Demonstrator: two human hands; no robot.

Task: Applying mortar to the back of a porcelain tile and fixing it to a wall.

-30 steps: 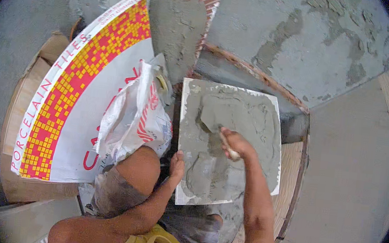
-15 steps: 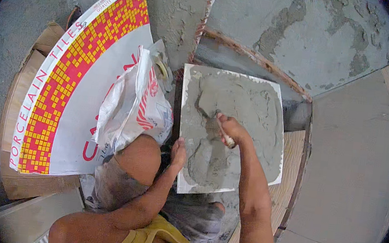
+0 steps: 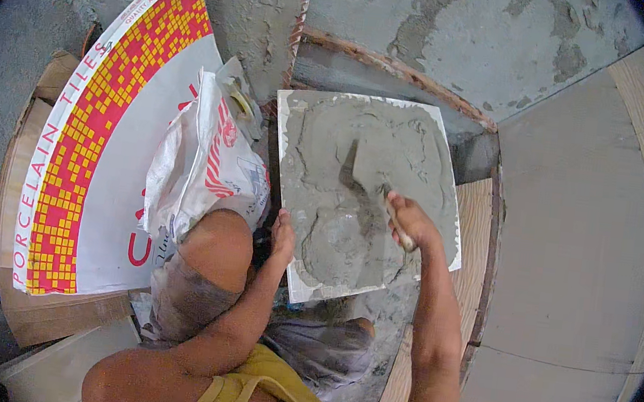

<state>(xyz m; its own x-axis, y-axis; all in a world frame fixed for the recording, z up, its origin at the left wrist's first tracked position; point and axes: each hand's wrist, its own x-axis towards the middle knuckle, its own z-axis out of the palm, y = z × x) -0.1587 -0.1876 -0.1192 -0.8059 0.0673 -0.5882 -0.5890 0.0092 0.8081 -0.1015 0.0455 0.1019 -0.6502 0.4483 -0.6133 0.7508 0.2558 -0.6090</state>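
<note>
My right hand [image 3: 415, 221] is closed round the handle of a trowel [image 3: 372, 163], whose blade lies on grey wet mortar. That mortar [image 3: 415, 152] is spread unevenly over the back of a square tile [image 3: 298, 289], with pale margins showing along its edges. At the tile's lower left edge, my left hand [image 3: 283, 236] grips the side with its fingers close together; the fingers' far side is hidden. Close by on the left, a white woven sack [image 3: 220, 154] with red print leans beside my knee.
A large cardboard tile box [image 3: 111, 201] with a red and yellow pattern lies on the left. Behind the tile runs a rough wooden strip [image 3: 400, 69]. Wood-patterned planks [image 3: 472, 242] and a large grey panel [image 3: 570, 253] extend along the right.
My right hand has drawn the trowel right and slightly down across the mortar. The whole view has shifted, so the tile appears farther left and higher. My left hand stays at its edge.
</note>
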